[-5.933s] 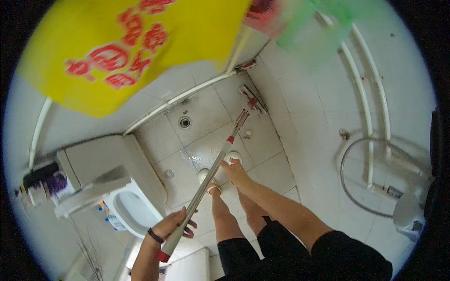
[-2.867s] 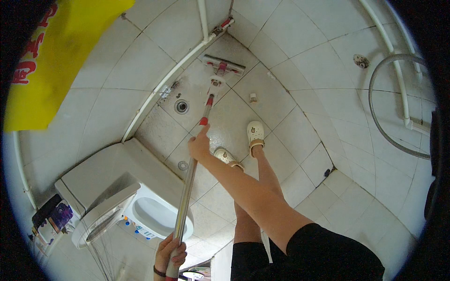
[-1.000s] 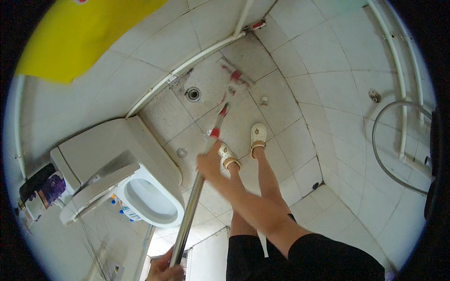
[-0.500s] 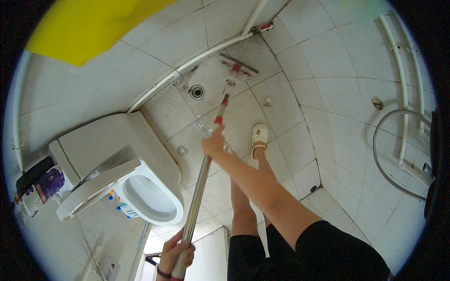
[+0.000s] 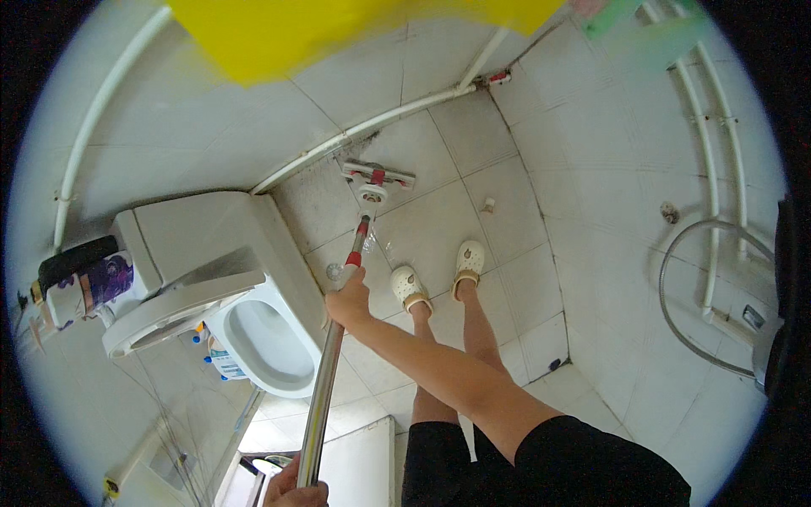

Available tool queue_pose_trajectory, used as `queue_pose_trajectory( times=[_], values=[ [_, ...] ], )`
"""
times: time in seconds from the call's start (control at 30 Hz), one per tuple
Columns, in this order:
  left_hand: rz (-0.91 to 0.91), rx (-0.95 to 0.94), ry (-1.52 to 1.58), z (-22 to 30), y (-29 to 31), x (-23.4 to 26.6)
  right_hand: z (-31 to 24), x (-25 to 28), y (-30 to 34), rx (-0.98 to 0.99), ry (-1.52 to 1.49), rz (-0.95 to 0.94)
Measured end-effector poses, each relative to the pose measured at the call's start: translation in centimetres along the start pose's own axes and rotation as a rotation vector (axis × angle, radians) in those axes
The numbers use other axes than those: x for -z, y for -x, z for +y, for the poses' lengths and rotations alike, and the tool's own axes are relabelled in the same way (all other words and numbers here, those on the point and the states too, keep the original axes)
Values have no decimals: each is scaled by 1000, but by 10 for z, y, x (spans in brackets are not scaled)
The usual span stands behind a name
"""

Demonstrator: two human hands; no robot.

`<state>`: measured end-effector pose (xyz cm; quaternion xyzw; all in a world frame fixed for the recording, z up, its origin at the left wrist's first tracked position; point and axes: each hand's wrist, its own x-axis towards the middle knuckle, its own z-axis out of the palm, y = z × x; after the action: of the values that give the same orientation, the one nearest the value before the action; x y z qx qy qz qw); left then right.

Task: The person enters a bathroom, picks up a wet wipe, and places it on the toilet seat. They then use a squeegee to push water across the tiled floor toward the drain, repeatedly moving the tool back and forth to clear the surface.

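A mop with a silver pole runs from the lower edge up to its wide white-and-red head, which rests on the tiled floor near the far wall pipe. My right hand is wrapped round the pole just below its red collar. Lower down, at the picture's bottom edge, my left hand grips the same pole and is partly cut off. A round piece with a dark middle shows just below the mop head; whether it belongs to the mop or the floor drain, I cannot tell.
A white toilet with raised lid stands left of the pole. My feet wear cream clogs. A small pale object lies on the floor. A white pipe follows the far wall; a shower hose hangs right. Something yellow hangs above.
The mop head has moved left and nearer, coming over the area where the floor drain showed. Both hands have shifted left with the pole. The view has turned slightly.
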<state>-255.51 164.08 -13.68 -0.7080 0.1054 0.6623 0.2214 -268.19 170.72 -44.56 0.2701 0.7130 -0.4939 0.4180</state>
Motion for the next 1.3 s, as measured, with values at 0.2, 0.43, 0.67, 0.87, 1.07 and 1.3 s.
queue_pose_trajectory(
  times=[0.2,0.43,0.67,0.87,1.07,1.3],
  values=[
    [-437,-37,-296,20,8,-49,-18,41,-8,-76,-286,-58],
    [-818,-137,-290,-31,-15,-119,-69,143,51,-248,-314,-297],
    [-933,-555,-1104,-87,-89,-134,-52,277,59,-430,438,-352],
    [-577,-376,-854,-51,-197,-82,45,326,67,-732,-42,-365],
    [-255,-475,-879,22,-279,-63,89,319,74,-540,-42,-469],
    [-42,-1321,-1574,68,-408,-161,104,344,124,-220,318,-405]
  ],
)
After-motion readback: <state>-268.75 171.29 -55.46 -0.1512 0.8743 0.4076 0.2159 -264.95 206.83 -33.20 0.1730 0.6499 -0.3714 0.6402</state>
